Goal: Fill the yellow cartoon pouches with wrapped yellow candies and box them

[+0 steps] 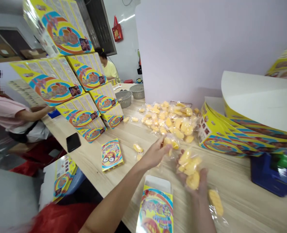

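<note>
My right hand point(203, 186) is cupped around several yellow pieces point(190, 165) in clear plastic wrappers. To its left, my left hand point(157, 151) is closed on another wrapped yellow piece point(170, 142) at the near edge of a loose pile point(167, 118) of the same pieces. Blur hides exactly how its fingertips grip. Below both hands lies a colourful carton point(155, 210) with its top flap open, its inside not visible. One wrapped piece point(216, 202) lies beside my right wrist, and a few more point(137, 148) are left of my left hand.
Stacked display boxes point(85, 111) stand at the left, near a black phone point(73, 142) and a closed carton point(111, 154). At right are nested printed trays point(230, 136) and a blue tape dispenser point(267, 176). Grey baskets point(124, 98) sit behind. Two people work beyond.
</note>
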Tool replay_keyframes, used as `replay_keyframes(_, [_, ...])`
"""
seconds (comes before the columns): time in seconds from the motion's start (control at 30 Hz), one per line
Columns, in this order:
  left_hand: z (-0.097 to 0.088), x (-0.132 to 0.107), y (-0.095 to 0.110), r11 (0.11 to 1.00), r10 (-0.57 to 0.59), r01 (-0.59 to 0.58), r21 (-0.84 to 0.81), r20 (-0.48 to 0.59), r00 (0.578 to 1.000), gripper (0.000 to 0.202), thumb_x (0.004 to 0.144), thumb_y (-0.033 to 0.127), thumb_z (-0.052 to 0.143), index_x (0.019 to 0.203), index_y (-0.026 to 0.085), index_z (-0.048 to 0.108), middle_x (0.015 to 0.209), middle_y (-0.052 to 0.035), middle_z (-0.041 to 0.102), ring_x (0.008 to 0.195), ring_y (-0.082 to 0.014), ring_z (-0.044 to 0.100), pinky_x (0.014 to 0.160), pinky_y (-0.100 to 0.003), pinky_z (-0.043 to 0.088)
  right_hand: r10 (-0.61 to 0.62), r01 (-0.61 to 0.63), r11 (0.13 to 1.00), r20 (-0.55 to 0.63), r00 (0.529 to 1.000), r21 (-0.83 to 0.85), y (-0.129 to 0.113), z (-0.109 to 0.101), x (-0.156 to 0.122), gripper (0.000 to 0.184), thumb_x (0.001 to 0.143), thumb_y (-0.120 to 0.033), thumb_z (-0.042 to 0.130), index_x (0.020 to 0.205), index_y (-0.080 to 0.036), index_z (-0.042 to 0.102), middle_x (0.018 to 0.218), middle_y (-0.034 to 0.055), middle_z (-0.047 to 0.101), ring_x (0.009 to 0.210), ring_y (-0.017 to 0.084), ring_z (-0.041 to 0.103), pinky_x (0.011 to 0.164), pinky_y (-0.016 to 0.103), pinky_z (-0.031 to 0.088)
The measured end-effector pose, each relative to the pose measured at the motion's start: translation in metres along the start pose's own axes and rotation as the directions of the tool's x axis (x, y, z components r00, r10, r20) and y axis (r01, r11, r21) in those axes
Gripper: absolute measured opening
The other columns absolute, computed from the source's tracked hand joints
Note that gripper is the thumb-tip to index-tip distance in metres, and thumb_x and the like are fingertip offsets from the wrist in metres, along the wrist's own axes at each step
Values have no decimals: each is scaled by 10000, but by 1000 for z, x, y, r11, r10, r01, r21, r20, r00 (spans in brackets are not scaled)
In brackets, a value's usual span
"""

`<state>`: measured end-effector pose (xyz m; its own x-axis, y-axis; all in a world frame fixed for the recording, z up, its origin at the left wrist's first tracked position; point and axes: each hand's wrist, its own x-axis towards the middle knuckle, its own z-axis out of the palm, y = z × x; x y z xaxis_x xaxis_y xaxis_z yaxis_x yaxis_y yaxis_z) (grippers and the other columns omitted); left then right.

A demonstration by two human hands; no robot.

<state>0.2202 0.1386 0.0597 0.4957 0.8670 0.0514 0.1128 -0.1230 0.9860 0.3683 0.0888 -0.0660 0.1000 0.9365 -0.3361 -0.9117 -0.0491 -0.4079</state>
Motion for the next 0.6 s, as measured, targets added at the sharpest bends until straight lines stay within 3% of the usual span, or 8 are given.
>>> replay_keyframes(0.07, [18,16,-31,984,-2,-15,180,92,996,364,888,381,382,1130,159,538,1054,-85,582,985,-211,516,890,-357,393,6,-7,999,-27,1000,-32,1,-4,0,498,414,-510,801,797,-233,641,739,1,720,638,180,673,557,299,576])
replay_keyframes(0.2, [39,42,-64,962,19,-73,261,202,979,399,912,364,279,1117,166,558,1185,-102,559,1144,-223,464,992,-384,334,-32,31,999,-43,999,-11,-1,-4,3,340,590,-394,739,875,-240,637,812,0,726,745,167,677,658,307,570])
replay_keyframes(0.3, [35,65,-70,933,43,-123,339,232,972,391,909,294,265,1179,173,521,1298,-103,488,1243,-217,377,1057,-395,250,-109,112,991,-36,993,78,-7,2,4,385,637,-450,692,959,-252,622,890,8,720,829,175,664,743,354,553])
replay_keyframes(0.4, [26,83,-76,891,28,-150,428,278,960,427,808,164,436,1233,167,476,1382,-104,403,1319,-224,258,1097,-396,146,-186,195,971,-75,980,138,-15,8,4,365,657,-483,662,958,-281,621,906,-17,716,853,164,657,776,359,538])
replay_keyframes(0.5, [19,85,-87,853,-50,-115,509,299,953,494,710,86,523,1198,156,501,1372,-126,408,1317,-270,245,1087,-441,121,-223,244,953,-127,966,179,-22,12,4,319,705,-497,603,945,-289,628,955,-20,708,892,180,648,845,437,503])
replay_keyframes(0.6, [13,76,-90,843,-95,-29,537,200,975,353,744,125,530,1095,154,548,1263,-149,487,1262,-303,293,1051,-500,122,-196,224,942,-130,972,249,-24,16,2,358,735,-491,571,1006,-261,617,1044,7,683,985,213,618,915,515,444])
